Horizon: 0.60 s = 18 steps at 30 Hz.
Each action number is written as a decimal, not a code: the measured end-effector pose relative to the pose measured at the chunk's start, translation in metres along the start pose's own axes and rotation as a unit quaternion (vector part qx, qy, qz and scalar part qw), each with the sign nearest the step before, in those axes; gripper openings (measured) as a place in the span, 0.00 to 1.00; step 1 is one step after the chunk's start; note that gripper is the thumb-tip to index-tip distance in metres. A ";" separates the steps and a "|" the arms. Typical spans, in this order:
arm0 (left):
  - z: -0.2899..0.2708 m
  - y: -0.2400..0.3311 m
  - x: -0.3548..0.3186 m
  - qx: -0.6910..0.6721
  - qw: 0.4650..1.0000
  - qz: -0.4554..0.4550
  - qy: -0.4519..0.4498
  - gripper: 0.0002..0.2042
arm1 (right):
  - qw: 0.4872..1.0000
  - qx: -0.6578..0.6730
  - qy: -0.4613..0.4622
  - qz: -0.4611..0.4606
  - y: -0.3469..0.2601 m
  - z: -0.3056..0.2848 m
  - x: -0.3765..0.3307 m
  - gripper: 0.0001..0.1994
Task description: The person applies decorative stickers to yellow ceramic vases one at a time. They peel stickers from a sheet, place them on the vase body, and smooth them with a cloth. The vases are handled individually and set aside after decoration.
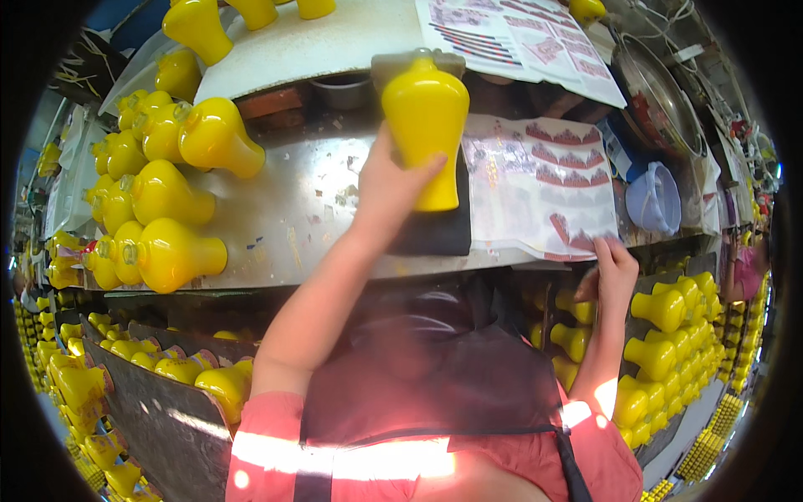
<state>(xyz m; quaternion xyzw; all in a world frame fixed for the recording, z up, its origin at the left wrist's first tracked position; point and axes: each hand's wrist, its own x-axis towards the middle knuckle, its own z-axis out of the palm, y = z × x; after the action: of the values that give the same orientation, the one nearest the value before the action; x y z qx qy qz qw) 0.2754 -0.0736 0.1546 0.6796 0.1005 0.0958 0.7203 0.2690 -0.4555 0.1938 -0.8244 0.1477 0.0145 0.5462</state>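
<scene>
A glossy yellow vase (425, 109) is gripped in my left hand (393, 180), the thumb lying across its narrower part and the wide shoulder pointing away from me. The vase is over a black pad (435, 234) on the metal worktop. My right hand (615, 269) has its fingertips pinched at the near right corner of a decal sheet (502, 201), by a small dark red decal (573, 233). Whether the fingers hold the sheet or just one decal is too small to tell. Rows of dark red scalloped decals (569, 155) are printed on the sheet.
Several yellow vases (180, 255) lie on the worktop's left. Another decal sheet (519, 42) is on the white shelf (335, 42) at the back. A pale blue bucket (652, 201) and a round metal pan (661, 92) stand right. More vases (657, 356) fill racks below on both sides.
</scene>
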 end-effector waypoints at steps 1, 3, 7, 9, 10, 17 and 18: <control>0.002 0.002 0.001 0.012 1.000 0.004 0.021 0.42 | 0.998 0.006 -0.063 0.010 -0.026 0.012 -0.009 0.12; 0.005 0.011 -0.005 0.232 0.959 0.093 0.133 0.42 | 0.990 -0.018 -0.141 0.002 -0.072 0.039 -0.023 0.12; -0.003 0.039 -0.027 0.236 0.951 0.178 0.093 0.25 | 0.954 -0.018 -0.278 -0.116 -0.135 0.080 -0.043 0.08; -0.008 0.052 -0.046 0.075 0.984 0.159 -0.041 0.17 | 0.939 0.045 -0.328 -0.087 -0.151 0.089 -0.050 0.07; -0.010 0.056 -0.051 0.046 0.988 0.121 -0.088 0.17 | 0.931 0.072 -0.347 -0.085 -0.156 0.093 -0.052 0.07; -0.042 0.060 -0.069 -0.160 0.929 -0.203 -0.266 0.08 | 0.927 0.172 -0.330 -0.043 -0.134 0.128 -0.045 0.07; -0.046 0.059 -0.068 -0.148 0.937 -0.183 -0.258 0.07 | 0.921 0.197 -0.333 -0.033 -0.125 0.134 -0.045 0.07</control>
<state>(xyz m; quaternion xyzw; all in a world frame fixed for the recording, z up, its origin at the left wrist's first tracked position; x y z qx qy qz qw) 0.1972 -0.0452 0.2121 0.5363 0.0188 -0.2024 0.8192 0.2773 -0.2793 0.2606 -0.6519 -0.0703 0.2409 0.7155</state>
